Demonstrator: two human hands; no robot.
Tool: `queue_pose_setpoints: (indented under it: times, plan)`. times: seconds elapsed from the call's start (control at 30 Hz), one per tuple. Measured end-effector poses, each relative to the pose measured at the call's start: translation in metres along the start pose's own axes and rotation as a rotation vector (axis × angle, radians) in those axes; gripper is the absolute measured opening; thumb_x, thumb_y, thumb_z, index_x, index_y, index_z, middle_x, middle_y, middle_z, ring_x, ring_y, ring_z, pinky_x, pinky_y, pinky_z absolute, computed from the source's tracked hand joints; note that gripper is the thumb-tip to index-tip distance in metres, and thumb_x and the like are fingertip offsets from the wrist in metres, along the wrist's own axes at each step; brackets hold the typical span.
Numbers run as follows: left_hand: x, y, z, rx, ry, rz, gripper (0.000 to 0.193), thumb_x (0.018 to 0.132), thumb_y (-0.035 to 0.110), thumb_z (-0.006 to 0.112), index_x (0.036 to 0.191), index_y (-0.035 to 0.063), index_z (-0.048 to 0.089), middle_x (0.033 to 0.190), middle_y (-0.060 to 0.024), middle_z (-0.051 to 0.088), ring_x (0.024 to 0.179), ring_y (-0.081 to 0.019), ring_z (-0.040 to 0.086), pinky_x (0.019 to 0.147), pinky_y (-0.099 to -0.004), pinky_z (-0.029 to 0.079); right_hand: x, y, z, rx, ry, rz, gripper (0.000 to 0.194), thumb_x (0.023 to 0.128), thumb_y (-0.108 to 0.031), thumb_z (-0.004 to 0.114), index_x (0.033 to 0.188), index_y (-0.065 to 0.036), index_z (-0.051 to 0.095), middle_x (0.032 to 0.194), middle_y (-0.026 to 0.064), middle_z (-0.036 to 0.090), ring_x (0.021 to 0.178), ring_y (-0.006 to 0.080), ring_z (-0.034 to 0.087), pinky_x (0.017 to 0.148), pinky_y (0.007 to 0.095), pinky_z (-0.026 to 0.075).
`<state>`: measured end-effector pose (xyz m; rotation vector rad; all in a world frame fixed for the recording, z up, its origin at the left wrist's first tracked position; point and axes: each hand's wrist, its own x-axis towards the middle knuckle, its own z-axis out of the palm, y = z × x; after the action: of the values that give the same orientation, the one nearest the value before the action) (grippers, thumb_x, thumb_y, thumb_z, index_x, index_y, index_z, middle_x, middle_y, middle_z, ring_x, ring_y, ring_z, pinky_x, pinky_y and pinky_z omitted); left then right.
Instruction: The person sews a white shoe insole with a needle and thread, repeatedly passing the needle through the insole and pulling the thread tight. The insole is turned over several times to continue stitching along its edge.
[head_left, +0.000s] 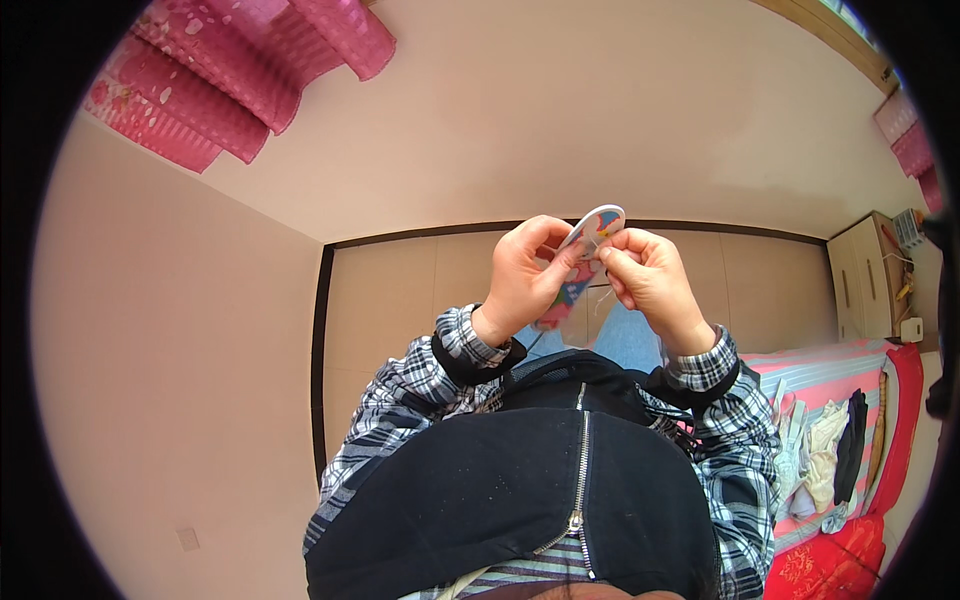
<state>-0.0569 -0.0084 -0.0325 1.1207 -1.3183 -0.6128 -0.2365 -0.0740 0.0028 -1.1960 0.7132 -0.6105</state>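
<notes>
My left hand (529, 274) grips a long, flat insole (604, 220) with a white edge and a colourful pattern of pink, blue and green. The insole is tilted, its rounded end up between both hands. At that end, the fingertips of my right hand (646, 277) are pinched together close to its surface. A thin pale thread (602, 300) hangs below the right fingers. Whether a needle is between those fingers cannot be told.
At the right, a striped bed (814, 367) bears folded or loose clothes (823, 454) and red bedding (832, 562). A wooden cabinet (862, 277) with things on top stands beyond it. Pink curtains (247, 82) hang at the upper left, by a pale wall (562, 112).
</notes>
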Motion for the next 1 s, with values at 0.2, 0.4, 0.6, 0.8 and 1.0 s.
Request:
queue_pose_setpoints:
  times: [0.2,0.4,0.6,0.8,1.0]
  plan:
    - [0.004,0.006,0.004,0.405,0.041,0.4,0.018,0.08,-0.003,0.074,0.095,0.0036,0.067,0.088,-0.0104,0.068,0.077,-0.0273,0.068,0.065,-0.0337,0.054,0.0,0.002,0.006,0.046,0.069,0.006,0.013,0.102,-0.016,0.061,0.102,-0.004,0.065,0.069,-0.0011,0.06,0.051,0.0031,0.051,0.045,0.0177,0.038]
    - [0.007,0.003,-0.006,0.2,0.067,0.328,0.014,0.087,-0.005,0.07,0.098,0.0012,0.066,0.093,-0.0104,0.067,0.078,-0.022,0.068,0.066,-0.0331,0.055,-0.001,-0.001,-0.006,-0.015,0.089,-0.188,0.013,0.101,-0.016,0.063,0.106,-0.004,0.065,0.083,0.0004,0.065,0.064,0.004,0.058,0.055,0.0173,0.043]
    - [-0.002,-0.005,-0.004,-0.299,-0.151,0.04,0.008,0.094,0.001,0.068,0.101,-0.0012,0.065,0.1,-0.0069,0.062,0.089,-0.0138,0.063,0.076,-0.0283,0.053,0.002,0.004,-0.025,0.186,-0.173,-0.003,0.015,0.096,-0.015,0.07,0.106,-0.005,0.067,0.095,-0.0005,0.066,0.086,0.0083,0.062,0.074,0.022,0.05]
    - [-0.005,-0.008,-0.003,-0.528,-0.356,-0.095,0.009,0.102,0.008,0.059,0.108,0.0016,0.061,0.106,-0.007,0.061,0.094,-0.0136,0.06,0.083,-0.0272,0.051,0.008,0.015,-0.014,0.344,-0.222,-0.16,0.018,0.098,-0.021,0.068,0.108,-0.006,0.062,0.106,0.0033,0.064,0.084,0.01,0.059,0.074,0.0259,0.05]
    - [-0.005,-0.007,-0.008,-0.998,-0.289,-0.296,0.012,0.106,0.017,0.049,0.113,0.0107,0.056,0.085,-0.0051,0.058,0.071,-0.0136,0.052,0.068,-0.0287,0.042,0.022,0.006,-0.107,0.893,-0.37,-0.272,0.015,0.109,-0.022,0.046,0.106,-0.009,0.051,0.079,-0.0006,0.046,0.061,0.0053,0.045,0.057,0.0206,0.038]
